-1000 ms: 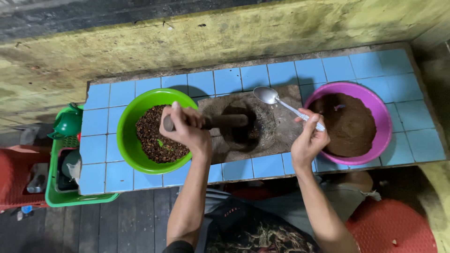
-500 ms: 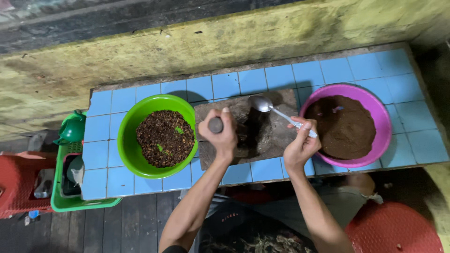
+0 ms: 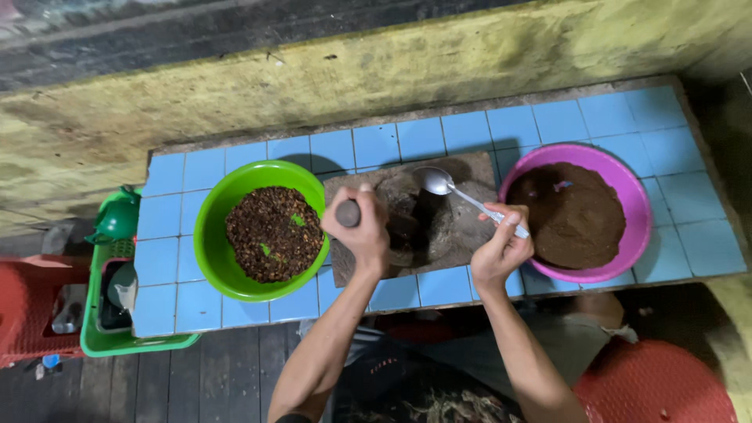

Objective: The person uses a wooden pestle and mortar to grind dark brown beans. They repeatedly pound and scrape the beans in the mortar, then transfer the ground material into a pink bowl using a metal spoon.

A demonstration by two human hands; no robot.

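Observation:
My left hand [image 3: 362, 229] grips a dark stone pestle [image 3: 348, 213] over the left part of a flat grey grinding stone [image 3: 462, 227] on the blue tiled counter [image 3: 376, 149]. My right hand [image 3: 500, 247] holds a metal spoon [image 3: 443, 183], its bowl over the stone's upper middle. Dark ground paste lies in the stone's hollow between my hands. A green bowl [image 3: 215, 235] of coarse dark brown bits with green specks sits to the left. To the right is a purple bowl [image 3: 634, 204] of fine brown powder.
A yellow-stained wall [image 3: 376, 70] runs behind the counter. Left of the counter a green basket [image 3: 102, 345] holds a green kettle [image 3: 117, 221] and utensils, with a red crate [image 3: 31, 313] beside it. A red round object [image 3: 658, 384] lies at lower right, above a dark plank floor.
My left hand drew the pestle from the green bowl's edge rightward onto the stone. The spoon's bowl came down and left, closer over the stone.

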